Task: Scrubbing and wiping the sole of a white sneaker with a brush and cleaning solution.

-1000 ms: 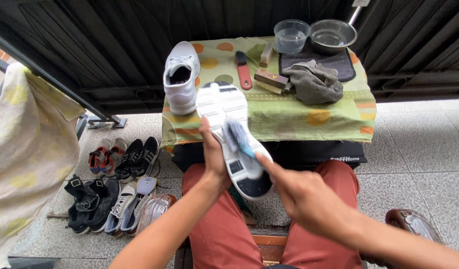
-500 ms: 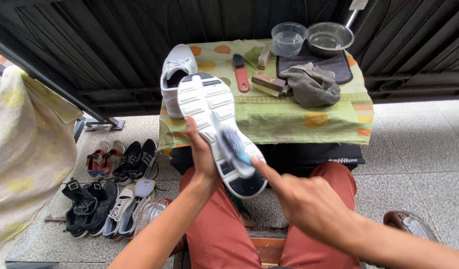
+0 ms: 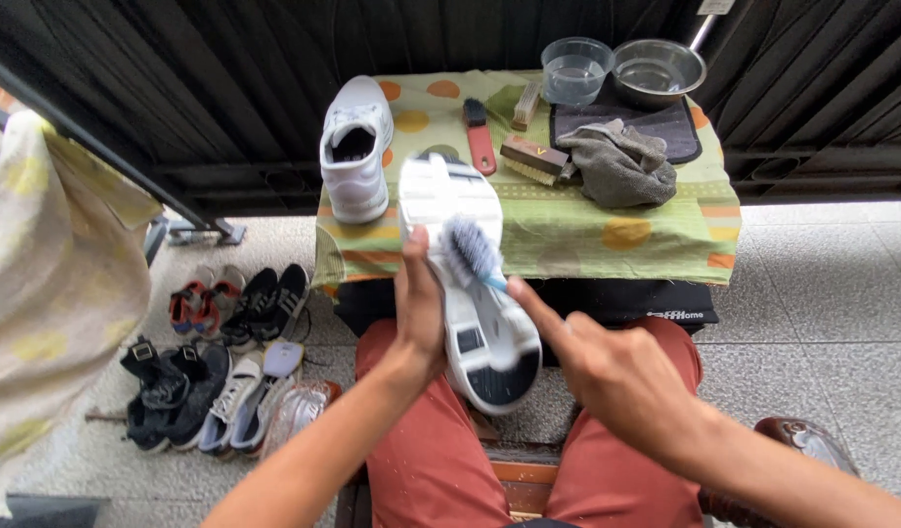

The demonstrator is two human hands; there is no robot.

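The left hand (image 3: 418, 318) grips the white sneaker (image 3: 467, 279) sole-up above the lap; the right hand (image 3: 616, 376) holds a small brush (image 3: 472, 251). Light, stiff-soled; likely best held mid-side.

The left hand (image 3: 418, 311) reaches up from the near left, forearm bare, fingers wrapped around the left edge of what it holds, thumb lying along the top. The right hand (image 3: 607, 376) comes in from the near right, forearm bare, fingers closed on a handle with the index finger stretched forward along it. Both hands sit above the thighs, near each other.
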